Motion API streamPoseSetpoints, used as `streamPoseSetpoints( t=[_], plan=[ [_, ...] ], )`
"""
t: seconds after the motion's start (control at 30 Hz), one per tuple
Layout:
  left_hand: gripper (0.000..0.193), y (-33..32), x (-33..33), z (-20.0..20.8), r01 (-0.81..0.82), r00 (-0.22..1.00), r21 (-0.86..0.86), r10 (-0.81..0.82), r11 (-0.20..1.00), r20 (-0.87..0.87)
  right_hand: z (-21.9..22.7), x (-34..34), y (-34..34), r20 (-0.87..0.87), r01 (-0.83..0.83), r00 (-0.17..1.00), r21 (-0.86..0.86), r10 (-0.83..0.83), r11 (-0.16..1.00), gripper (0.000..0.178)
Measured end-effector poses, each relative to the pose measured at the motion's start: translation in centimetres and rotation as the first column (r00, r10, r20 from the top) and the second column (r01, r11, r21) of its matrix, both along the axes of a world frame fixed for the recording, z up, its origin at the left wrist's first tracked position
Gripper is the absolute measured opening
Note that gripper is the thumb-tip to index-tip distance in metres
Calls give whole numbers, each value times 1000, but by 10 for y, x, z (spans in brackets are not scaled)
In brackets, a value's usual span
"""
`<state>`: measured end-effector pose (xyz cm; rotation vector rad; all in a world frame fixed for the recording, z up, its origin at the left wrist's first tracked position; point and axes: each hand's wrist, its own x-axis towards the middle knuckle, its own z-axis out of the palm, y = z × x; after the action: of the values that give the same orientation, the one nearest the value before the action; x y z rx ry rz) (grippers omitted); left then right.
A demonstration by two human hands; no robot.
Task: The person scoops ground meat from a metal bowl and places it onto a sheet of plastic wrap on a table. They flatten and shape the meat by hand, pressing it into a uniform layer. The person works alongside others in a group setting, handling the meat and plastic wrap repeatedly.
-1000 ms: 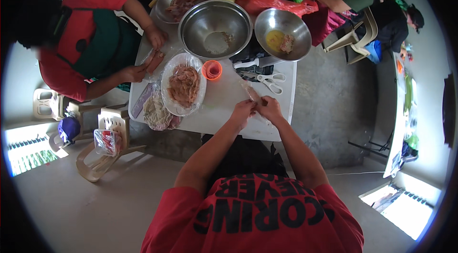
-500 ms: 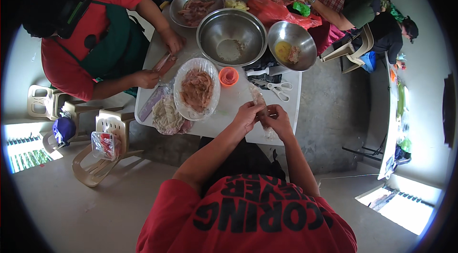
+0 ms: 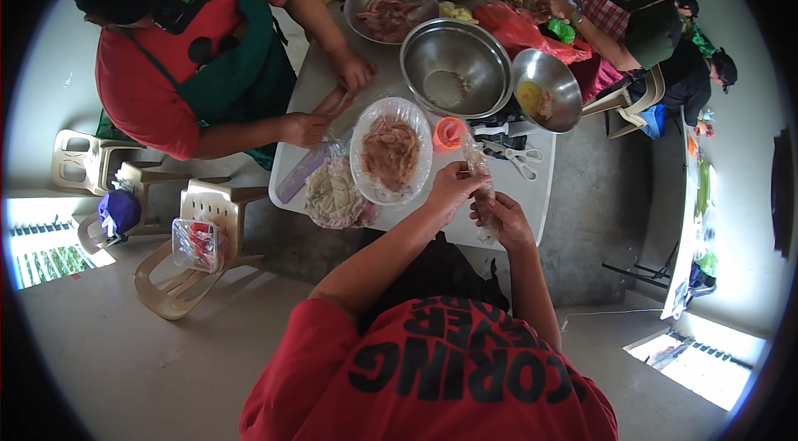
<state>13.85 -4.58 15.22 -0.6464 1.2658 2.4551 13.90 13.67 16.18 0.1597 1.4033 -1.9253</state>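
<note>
Between my hands is a slim roll wrapped in clear plastic (image 3: 476, 160), tilted over the near edge of the white table. My left hand (image 3: 455, 190) pinches it around the middle. Lower down, my right hand (image 3: 505, 221) curls its fingers around the twisted end. To the left stands an oval white dish lined with plastic (image 3: 360, 160), holding pale ground meat (image 3: 391, 152). An orange cup (image 3: 449, 133) sits just beyond my left hand. White-handled scissors (image 3: 524, 160) and a knife (image 3: 509, 129) lie to the right of the roll.
Steel bowls stand farther back: a large one (image 3: 455, 67), one with yellow liquid (image 3: 562, 83), and one with meat strips (image 3: 353, 10). A bundled cloth (image 3: 334, 194) lies at the left table edge. A co-worker's hands (image 3: 303, 130) hold another roll at left. Plastic chairs (image 3: 212, 208) stand nearby.
The view has shifted, so the table appears farther right. My hands have moved apart along the wrapped roll, the right one now lower on it. The co-worker leans closer to the table.
</note>
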Motion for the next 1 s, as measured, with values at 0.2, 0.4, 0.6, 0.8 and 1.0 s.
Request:
streamPoseSetpoints(
  t=[0.2,0.4,0.6,0.8,1.0],
  plan=[
    [43,-38,11,12,48,995,153,-62,987,84,6,19,-16,44,27,999,-7,-27,1000,46],
    [41,-58,19,5,101,990,244,-121,964,66,13,39,-34,67,61,996,-13,-60,998,49],
    [39,-67,16,13,188,974,210,-209,959,83,21,52,-41,120,96,990,-145,-79,985,50],
    [37,-61,15,27,266,959,179,-279,947,52,29,64,-46,107,194,979,-201,-175,960,53],
    [35,-42,12,11,267,963,56,-268,962,15,12,55,-24,146,137,983,-158,-114,978,52]
  ],
)
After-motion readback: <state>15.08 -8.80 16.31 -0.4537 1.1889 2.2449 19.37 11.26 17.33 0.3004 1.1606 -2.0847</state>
